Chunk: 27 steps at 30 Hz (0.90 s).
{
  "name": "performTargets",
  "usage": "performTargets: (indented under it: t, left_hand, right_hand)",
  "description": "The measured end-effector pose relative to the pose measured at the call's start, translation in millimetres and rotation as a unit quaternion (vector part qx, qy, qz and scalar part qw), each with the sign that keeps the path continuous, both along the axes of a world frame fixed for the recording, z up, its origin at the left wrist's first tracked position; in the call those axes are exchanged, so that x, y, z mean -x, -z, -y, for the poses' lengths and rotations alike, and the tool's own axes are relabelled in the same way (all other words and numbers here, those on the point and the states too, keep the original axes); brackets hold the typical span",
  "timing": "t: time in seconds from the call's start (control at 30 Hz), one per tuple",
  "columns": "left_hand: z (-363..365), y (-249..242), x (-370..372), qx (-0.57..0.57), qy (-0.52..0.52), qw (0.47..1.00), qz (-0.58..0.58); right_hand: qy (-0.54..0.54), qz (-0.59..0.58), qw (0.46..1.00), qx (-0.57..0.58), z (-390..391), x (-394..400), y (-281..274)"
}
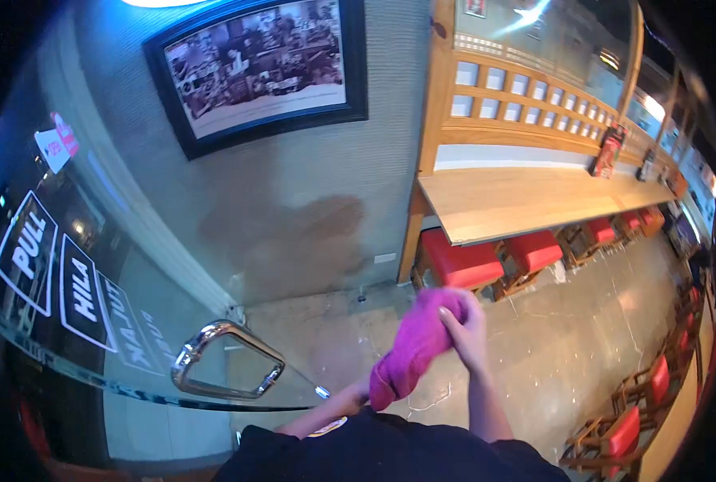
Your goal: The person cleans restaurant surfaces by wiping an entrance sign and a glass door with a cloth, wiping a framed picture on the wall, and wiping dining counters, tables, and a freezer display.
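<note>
A bunched, twisted magenta cloth [410,353] hangs in front of my body, its surface looking like towelling. My right hand [465,328] grips the upper end, with the thumb across the near side and the fingers wrapped round it. My left hand [361,392] is at the lower end of the cloth. Most of that hand is hidden behind the cloth and my dark shirt, so its fingers do not show. To the left of my left forearm is the metal handle [228,360] of a glass door; neither hand touches it.
The glass door [77,273] with PULL lettering stands at the left. Ahead, a framed picture [257,68] hangs on the grey wall. A wooden counter [535,205] runs along the right, with red-topped stools [458,261] beneath. Red chairs [621,434] line the far right.
</note>
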State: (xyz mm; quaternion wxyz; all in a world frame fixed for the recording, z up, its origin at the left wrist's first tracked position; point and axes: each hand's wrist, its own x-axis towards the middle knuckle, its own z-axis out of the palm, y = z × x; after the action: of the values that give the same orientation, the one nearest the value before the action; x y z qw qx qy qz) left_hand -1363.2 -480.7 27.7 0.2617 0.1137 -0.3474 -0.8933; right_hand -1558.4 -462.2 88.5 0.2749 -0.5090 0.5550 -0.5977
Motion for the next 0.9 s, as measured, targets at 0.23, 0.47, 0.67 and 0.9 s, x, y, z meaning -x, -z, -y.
performTargets:
  t: [0.23, 0.47, 0.67, 0.9]
  left_hand:
    - [110.1, 11.8, -13.3, -0.155, -0.239, 0.943, -0.174]
    - [339.0, -116.1, -8.4, 0.531, -0.605, 0.542, 0.242]
    - [512.0, -301.5, 17.4, 0.761, -0.530, 0.350, 0.132]
    - [644.2, -423.2, 91.2, 0.715, -0.671, 0.023, 0.197]
  right_hand:
    - [-0.024, -0.002, 0.999, 0.033, 81.5, -34.2, 15.4]
    - [0.033, -0.160, 0.983, 0.086, 226.9, -21.7, 12.6]
    - [0.077, -0.202, 0.953, 0.211, 403.9, -41.4, -62.3]
    - [0.168, -0.264, 0.878, 0.363, 540.5, -61.0, -151.2]
